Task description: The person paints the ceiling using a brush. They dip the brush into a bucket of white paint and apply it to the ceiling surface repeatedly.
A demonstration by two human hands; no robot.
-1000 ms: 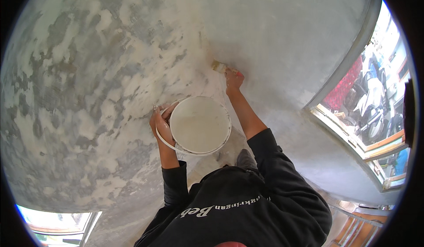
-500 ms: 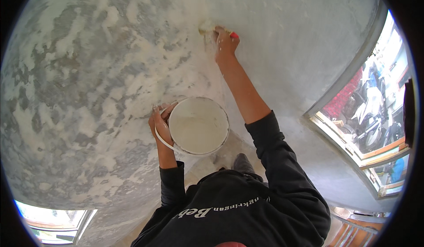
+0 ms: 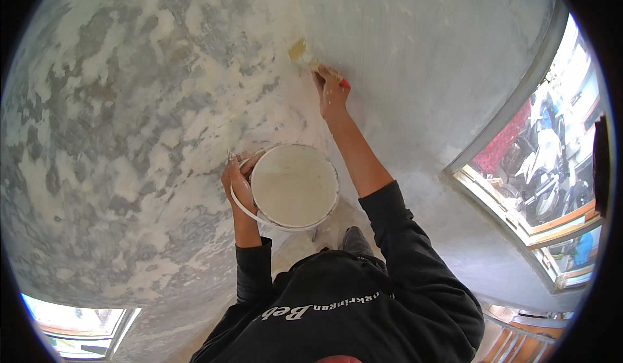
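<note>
My right hand (image 3: 331,89) is stretched up and grips a paintbrush (image 3: 305,56) with a red-tipped handle; its bristles press against the grey wall (image 3: 415,45) at the edge of a whitish coated area. My left hand (image 3: 238,180) holds a white bucket (image 3: 293,186) by its rim and wire handle, close in front of my chest. The bucket is full of pale off-white paint.
The wall to the left (image 3: 117,116) is patchy, grey with white blotches. A window opening (image 3: 545,162) on the right shows parked motorbikes outside. Another bright opening (image 3: 78,327) lies at lower left. My dark long-sleeved top fills the lower middle.
My right hand has swept the brush upward along the wall, from just above the bucket to arm's length. The bucket in my left hand has stayed nearly still.
</note>
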